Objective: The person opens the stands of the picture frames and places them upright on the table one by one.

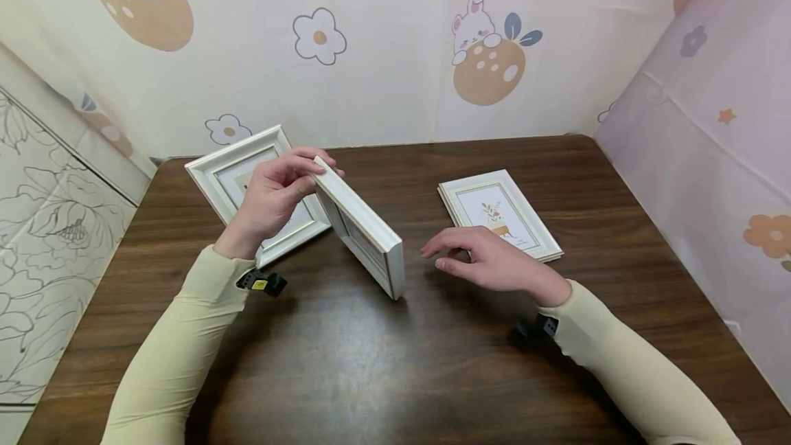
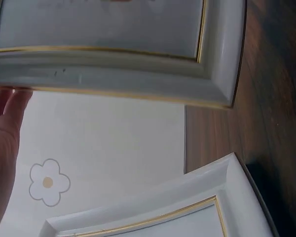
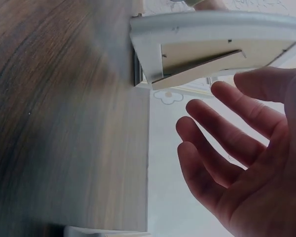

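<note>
My left hand (image 1: 272,194) grips the upper corner of a white picture frame (image 1: 364,211), its thumb on the near side. The frame stands up on edge, tilted, its lower end at or close to the table. The left wrist view shows its gold-lined front (image 2: 138,74); the right wrist view shows its beige back panel (image 3: 207,52) with a support flap angled out. My right hand (image 1: 488,259) hovers to the right of this frame, fingers loosely bent and holding nothing. Behind my left hand leans another white picture frame (image 1: 207,167), partly hidden by the hand.
A small stack of white picture frames (image 1: 488,204) lies at the right of the dark wooden table (image 1: 346,376), the top one with a plant print. A patterned curtain (image 1: 383,88) hangs along the back and sides.
</note>
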A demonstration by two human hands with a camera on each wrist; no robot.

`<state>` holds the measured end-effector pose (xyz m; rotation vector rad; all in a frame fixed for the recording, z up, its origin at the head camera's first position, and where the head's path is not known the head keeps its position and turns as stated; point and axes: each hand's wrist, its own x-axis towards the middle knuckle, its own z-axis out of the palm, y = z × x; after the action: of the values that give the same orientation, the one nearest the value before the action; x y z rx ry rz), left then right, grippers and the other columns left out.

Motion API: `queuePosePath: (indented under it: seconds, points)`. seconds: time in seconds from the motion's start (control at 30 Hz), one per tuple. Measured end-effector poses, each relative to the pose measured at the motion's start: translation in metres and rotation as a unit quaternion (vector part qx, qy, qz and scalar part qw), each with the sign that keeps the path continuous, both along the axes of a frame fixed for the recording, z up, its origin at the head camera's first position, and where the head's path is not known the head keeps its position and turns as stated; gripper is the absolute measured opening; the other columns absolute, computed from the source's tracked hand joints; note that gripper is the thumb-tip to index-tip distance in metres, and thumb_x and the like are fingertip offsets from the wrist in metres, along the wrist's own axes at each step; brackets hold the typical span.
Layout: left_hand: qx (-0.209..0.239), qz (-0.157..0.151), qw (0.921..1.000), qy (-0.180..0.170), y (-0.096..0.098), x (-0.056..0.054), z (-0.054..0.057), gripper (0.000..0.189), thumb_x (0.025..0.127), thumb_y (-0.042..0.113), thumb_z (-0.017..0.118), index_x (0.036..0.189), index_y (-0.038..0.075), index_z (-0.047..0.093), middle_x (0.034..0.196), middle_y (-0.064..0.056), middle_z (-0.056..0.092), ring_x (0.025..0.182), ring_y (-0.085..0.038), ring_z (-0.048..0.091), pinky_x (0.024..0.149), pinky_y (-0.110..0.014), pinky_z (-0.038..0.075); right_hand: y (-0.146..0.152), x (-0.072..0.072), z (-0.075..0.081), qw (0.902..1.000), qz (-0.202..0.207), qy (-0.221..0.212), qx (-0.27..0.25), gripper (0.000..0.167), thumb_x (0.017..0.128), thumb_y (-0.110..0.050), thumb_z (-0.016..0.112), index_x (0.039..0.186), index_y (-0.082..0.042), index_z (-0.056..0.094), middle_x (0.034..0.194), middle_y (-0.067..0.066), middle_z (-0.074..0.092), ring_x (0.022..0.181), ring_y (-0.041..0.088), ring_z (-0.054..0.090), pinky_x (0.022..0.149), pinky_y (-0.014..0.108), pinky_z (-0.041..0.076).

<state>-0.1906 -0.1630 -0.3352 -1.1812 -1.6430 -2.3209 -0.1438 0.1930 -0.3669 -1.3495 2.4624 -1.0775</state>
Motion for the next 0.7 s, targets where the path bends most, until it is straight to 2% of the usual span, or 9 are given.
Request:
queuePosePath:
  seconds: [0.1, 0.2, 0.37, 0.47, 0.7]
  points:
    - [0.036, -0.053, 0.9977, -0.022, 0.0, 0.0, -0.001, 0.013, 0.091, 0.001, 0.066, 0.103, -0.005, 0.068, 0.113, -0.021, 0.057, 0.105, -0.042, 0.063, 0.087, -0.041, 0.055, -0.003, -0.001, 0.0, 0.9999, 0.009, 0.003, -0.004, 0.021, 0.097, -0.014, 0.064, 0.117, -0.019, 0.069, 0.116, -0.005, 0.068, 0.105, 0.014, 0.064, 0.079, 0.038, 0.051]
    - [0.066, -0.083, 0.9932, -0.048, 0.0, 0.0, 0.001, 0.013, 0.092, 0.002, 0.066, 0.103, 0.0, 0.07, 0.113, -0.019, 0.057, 0.104, -0.038, 0.063, 0.089, -0.043, 0.055, -0.007, -0.001, 0.001, 0.9999, 0.005, 0.006, -0.01, 0.022, 0.096, -0.015, 0.066, 0.118, -0.02, 0.069, 0.119, -0.008, 0.067, 0.108, 0.009, 0.062, 0.081, 0.035, 0.051]
    - [0.11, -0.111, 0.9847, -0.076, 0.004, -0.001, 0.003, 0.012, 0.093, 0.002, 0.063, 0.104, 0.001, 0.07, 0.114, -0.017, 0.058, 0.1, -0.034, 0.065, 0.091, -0.045, 0.053, -0.014, 0.0, 0.002, 0.9992, -0.007, 0.002, -0.038, 0.028, 0.093, -0.013, 0.07, 0.12, -0.018, 0.068, 0.122, -0.007, 0.066, 0.107, 0.008, 0.062, 0.082, 0.031, 0.052]
    - [0.13, -0.124, 0.9807, -0.078, 0.007, -0.001, 0.004, 0.012, 0.094, 0.001, 0.062, 0.104, 0.0, 0.069, 0.114, -0.017, 0.058, 0.099, -0.033, 0.065, 0.092, -0.048, 0.052, -0.02, 0.002, 0.002, 0.9978, -0.014, -0.008, -0.065, 0.032, 0.091, -0.01, 0.073, 0.122, -0.015, 0.067, 0.123, -0.003, 0.066, 0.106, 0.01, 0.062, 0.083, 0.031, 0.054]
    - [0.159, -0.146, 0.9726, -0.086, 0.013, -0.002, 0.003, 0.011, 0.094, 0.0, 0.061, 0.103, 0.0, 0.067, 0.113, -0.017, 0.059, 0.099, -0.032, 0.065, 0.093, -0.051, 0.051, -0.038, 0.004, 0.001, 0.991, -0.027, -0.007, -0.131, 0.042, 0.085, -0.007, 0.079, 0.124, -0.012, 0.066, 0.129, 0.003, 0.063, 0.116, 0.017, 0.059, 0.085, 0.035, 0.054]
